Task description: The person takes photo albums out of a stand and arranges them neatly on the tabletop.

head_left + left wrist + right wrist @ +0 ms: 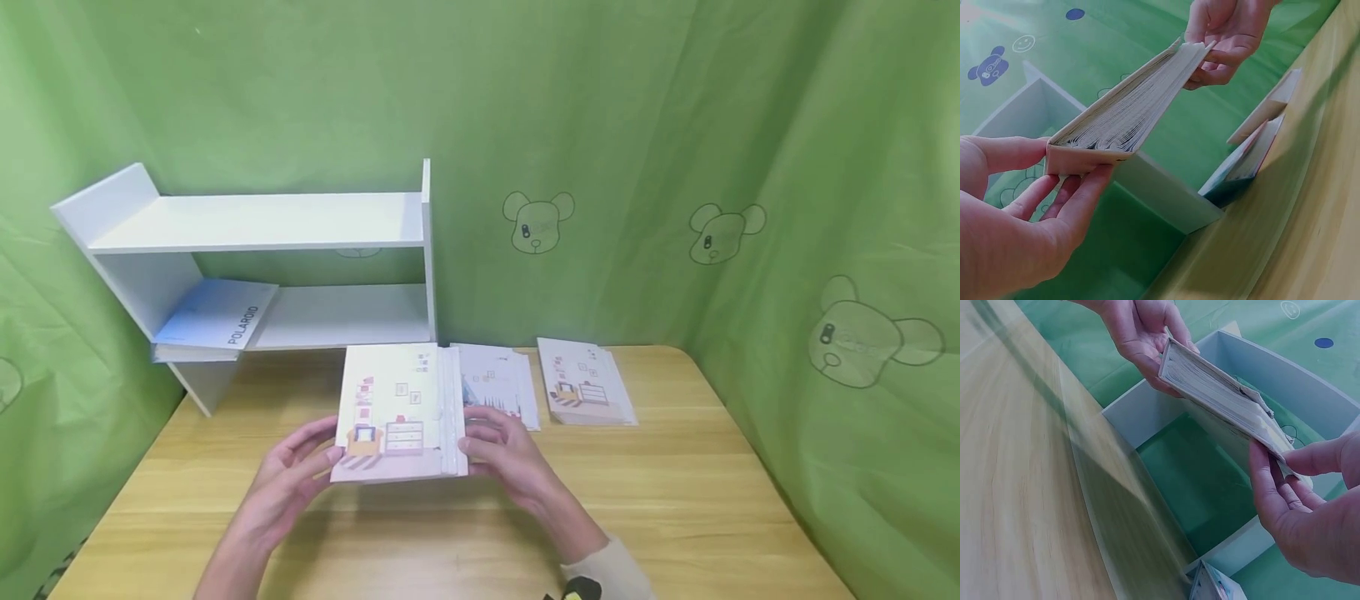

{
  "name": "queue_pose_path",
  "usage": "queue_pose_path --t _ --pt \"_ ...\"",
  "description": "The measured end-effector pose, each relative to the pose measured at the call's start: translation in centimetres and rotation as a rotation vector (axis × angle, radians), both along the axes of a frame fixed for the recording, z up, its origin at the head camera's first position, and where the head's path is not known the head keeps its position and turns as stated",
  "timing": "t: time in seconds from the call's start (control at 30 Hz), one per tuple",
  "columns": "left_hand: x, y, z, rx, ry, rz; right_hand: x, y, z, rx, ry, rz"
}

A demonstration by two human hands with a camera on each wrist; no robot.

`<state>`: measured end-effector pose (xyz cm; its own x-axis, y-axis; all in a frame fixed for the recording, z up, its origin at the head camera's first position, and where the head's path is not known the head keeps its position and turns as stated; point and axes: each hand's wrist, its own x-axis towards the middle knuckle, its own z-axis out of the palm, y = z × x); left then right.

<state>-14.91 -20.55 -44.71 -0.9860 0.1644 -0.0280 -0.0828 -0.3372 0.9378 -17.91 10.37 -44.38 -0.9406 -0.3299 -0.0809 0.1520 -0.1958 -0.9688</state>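
Thick white book (386,412) with armchair-and-drawers cover picture, closed, tilted, aloft above the wooden table (675,492)

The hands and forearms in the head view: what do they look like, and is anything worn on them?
The bare human left hand and bare human right hand show no gloves, rings or cables. A plain, light beige fabric sleeve covers part of the right forearm. Beside its cuff is a black-and-yellow shape, too cut off to identify. No sleeve shows on the left.

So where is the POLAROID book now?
In the head view, the POLAROID book lies at the left end of the lower board of the white shelf.
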Motion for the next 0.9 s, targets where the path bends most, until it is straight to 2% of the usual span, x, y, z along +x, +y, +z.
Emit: queue_pose_path --t 0.43,0.9 --pt "-0.5 1.8 -0.2 0.027 -0.049 -0.016 0.6 1.8 0.1 0.001 -0.016 -0.010" --pt "-0.8 3.7 -0.4 0.052 -0.062 -0.040 1.0 3.7 -0.4 0.025 -0.033 -0.052"
